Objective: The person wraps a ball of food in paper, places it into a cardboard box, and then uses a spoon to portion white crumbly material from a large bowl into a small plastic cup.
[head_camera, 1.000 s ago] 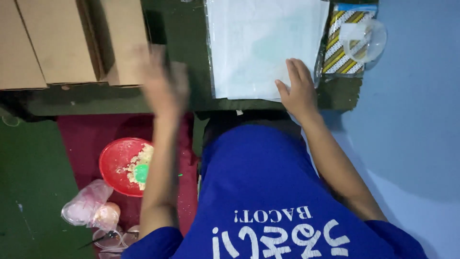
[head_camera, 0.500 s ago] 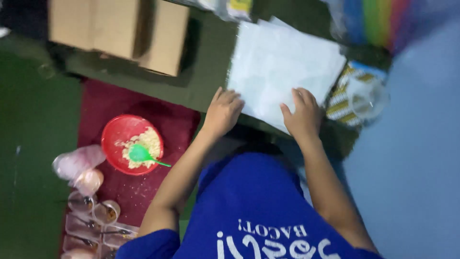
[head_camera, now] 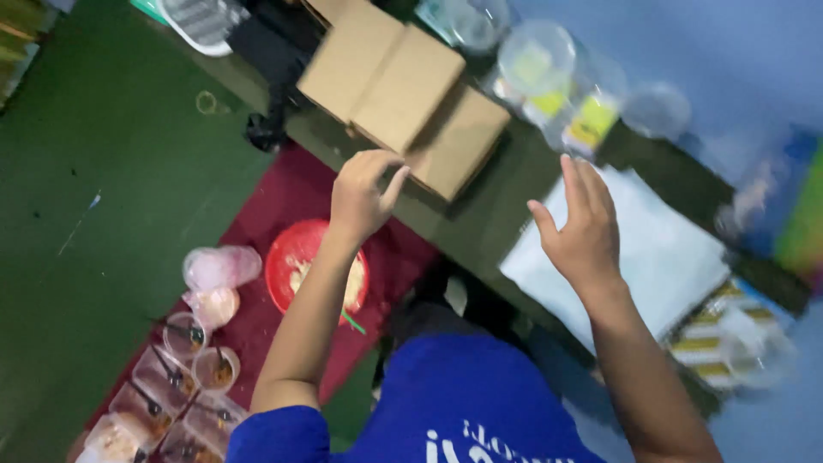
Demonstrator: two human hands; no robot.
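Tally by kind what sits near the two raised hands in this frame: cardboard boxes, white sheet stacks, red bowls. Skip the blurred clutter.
Cardboard boxes: 3, side by side on the dark table, just beyond the left hand.
White sheet stack: 1, under the right hand.
Red bowl: 1, on the red mat, holding pale food.
Total: 5

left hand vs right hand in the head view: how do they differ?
The left hand is curled, fingers bent toward the thumb, over the edge of the flat cardboard boxes; the right hand is open, fingers extended, above the white paper stack. The left forearm crosses over the red bowl; the right does not. Both are raised, bare and holding nothing.
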